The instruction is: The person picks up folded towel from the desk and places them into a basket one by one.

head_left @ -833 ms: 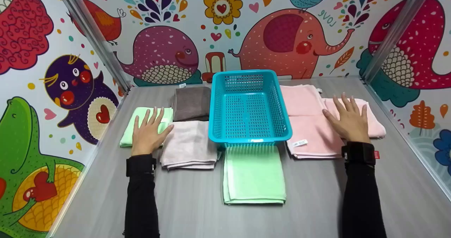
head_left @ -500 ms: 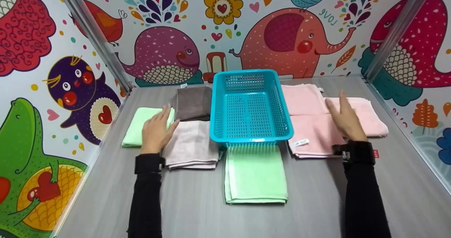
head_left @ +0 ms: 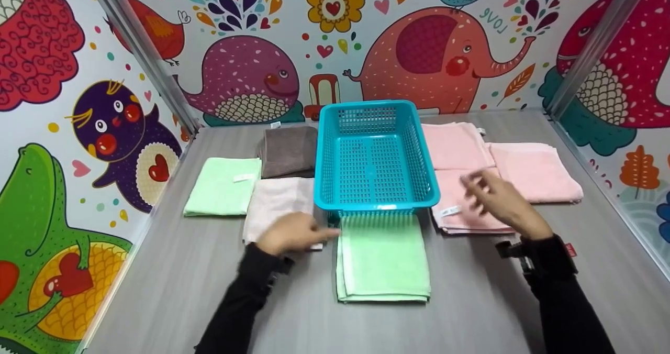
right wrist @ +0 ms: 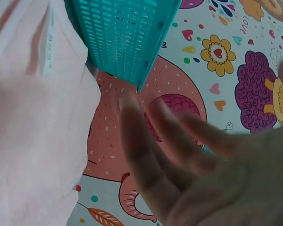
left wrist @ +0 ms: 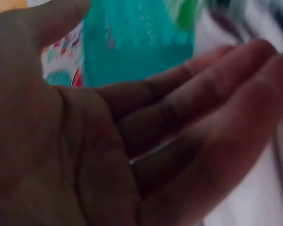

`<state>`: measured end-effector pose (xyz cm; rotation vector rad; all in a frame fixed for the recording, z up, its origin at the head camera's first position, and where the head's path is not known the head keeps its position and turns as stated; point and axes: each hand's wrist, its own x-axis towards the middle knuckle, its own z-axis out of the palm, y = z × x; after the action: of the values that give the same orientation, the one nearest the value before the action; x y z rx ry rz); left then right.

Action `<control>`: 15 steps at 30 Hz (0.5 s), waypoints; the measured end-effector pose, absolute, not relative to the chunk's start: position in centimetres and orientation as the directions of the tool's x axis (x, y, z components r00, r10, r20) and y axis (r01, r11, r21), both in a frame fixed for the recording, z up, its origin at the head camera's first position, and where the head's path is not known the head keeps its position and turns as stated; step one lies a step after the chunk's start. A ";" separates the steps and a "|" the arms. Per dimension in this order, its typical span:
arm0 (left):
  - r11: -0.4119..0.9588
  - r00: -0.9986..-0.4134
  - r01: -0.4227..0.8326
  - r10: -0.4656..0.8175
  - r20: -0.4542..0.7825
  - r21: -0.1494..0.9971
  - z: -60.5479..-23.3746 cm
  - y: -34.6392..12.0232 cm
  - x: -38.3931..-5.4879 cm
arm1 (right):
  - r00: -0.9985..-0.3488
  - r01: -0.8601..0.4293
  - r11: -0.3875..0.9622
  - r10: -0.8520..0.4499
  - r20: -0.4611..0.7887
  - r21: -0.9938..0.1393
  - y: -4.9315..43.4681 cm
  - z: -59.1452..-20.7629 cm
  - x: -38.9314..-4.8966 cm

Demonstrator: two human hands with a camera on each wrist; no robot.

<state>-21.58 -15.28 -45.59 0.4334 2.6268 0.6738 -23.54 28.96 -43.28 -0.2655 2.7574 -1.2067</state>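
Note:
My left hand [head_left: 294, 232] is over the front of the pale pinkish-white folded towel [head_left: 277, 197], with one finger reaching to the edge of the front green folded towel [head_left: 384, 262]. Its fingers are gently bent and hold nothing in the left wrist view. Above the nearer pink folded towel [head_left: 450, 194] is my right hand [head_left: 500, 202], fingers loosely bent, nothing held. Between the hands stands a teal plastic basket [head_left: 369, 170] with a perforated floor, nothing inside. The right wrist view shows a white tag [right wrist: 48, 44] on the pink towel.
Another green folded towel [head_left: 225, 186] lies at the far left, beside a dark brown one [head_left: 289, 152]. Two more pink towels lie at the right, one behind [head_left: 453, 144] and one outermost [head_left: 539, 172]. Cartoon-printed walls [head_left: 335, 50] border the grey table [head_left: 172, 291].
The left hand has moved right and toward me, from the left green towel to the pinkish one. The right hand has moved inward off the outer pink towel, its fingers now bent.

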 end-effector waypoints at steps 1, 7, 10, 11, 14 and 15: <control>0.837 -0.864 0.221 0.406 -0.297 0.501 -46.0 -14.5 -21.3 | -0.964 -0.102 0.679 -0.247 -0.096 -0.727 28.8 -43.4 -23.4; 0.848 -0.860 0.340 0.455 -0.230 0.407 -48.5 -10.6 -20.3 | -0.847 -0.049 0.726 -0.394 -0.357 -0.686 25.9 -46.3 -23.1; 0.843 -0.866 0.370 0.465 -0.184 0.392 -49.5 -9.2 -20.1 | -0.836 -0.055 0.764 -0.387 -0.388 -0.643 23.8 -48.0 -22.9; 0.840 -0.865 0.381 0.471 -0.171 0.385 -49.8 -8.8 -20.0 | -0.837 -0.077 0.774 -0.392 -0.381 -0.628 23.1 -48.5 -22.7; 0.830 -0.865 0.404 0.483 -0.134 0.385 -50.5 -7.9 -19.9 | -0.845 -0.148 0.790 -0.414 -0.339 -0.595 21.4 -49.6 -22.4; 0.828 -0.865 0.405 0.484 -0.128 0.388 -50.7 -7.7 -19.9 | -0.845 -0.178 0.789 -0.429 -0.320 -0.588 21.0 -49.9 -22.3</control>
<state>-19.90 -7.67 -50.70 0.6880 2.7883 0.5195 -22.33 21.02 -49.93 -0.4560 2.5348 -0.7718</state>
